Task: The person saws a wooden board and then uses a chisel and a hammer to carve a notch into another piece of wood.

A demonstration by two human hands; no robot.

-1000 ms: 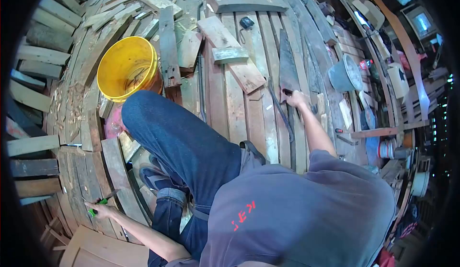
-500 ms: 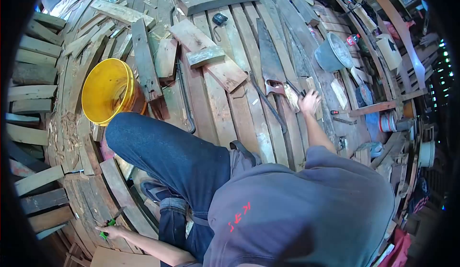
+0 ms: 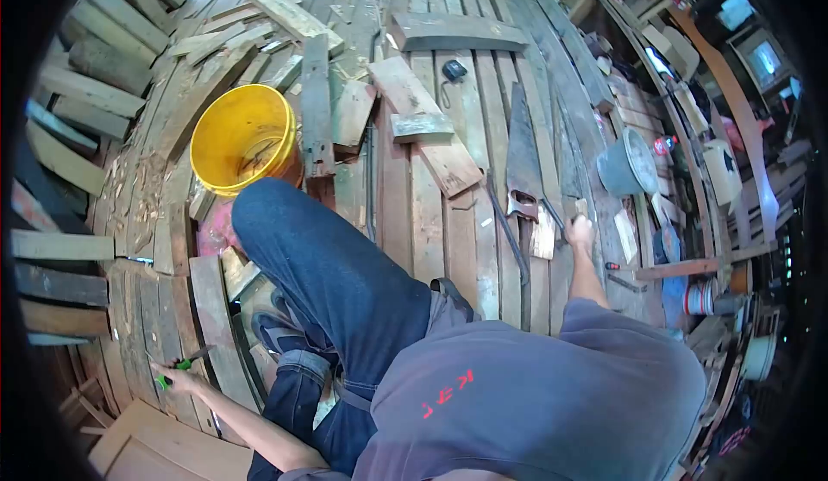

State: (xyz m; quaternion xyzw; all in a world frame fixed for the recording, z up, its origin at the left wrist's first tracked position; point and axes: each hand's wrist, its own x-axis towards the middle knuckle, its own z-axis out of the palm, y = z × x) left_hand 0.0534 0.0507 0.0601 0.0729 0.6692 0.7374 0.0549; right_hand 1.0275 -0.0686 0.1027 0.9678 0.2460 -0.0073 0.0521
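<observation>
My left hand is closed around a green-handled tool with a dark narrow end, low over the boards at the left. Its exact kind is not clear. On the right, my right hand is closed at the near end of a dark rod-like tool lying on the planks. A small wooden block shows just beyond the knuckles. Left of that hand are a pale wood piece and a handsaw with a brown handle. A dark metal bar lies farther left.
A yellow bucket stands beyond my bent knee. Planks, including one with a short block on it, lie ahead near a tape measure. A grey bucket lies tilted at the right. Stacked lumber lines the left side.
The view has shifted, so the scene sits farther right and lower. My right hand's fingers, spread over the dark tool before, are now curled in. My left hand still holds the green-handled tool.
</observation>
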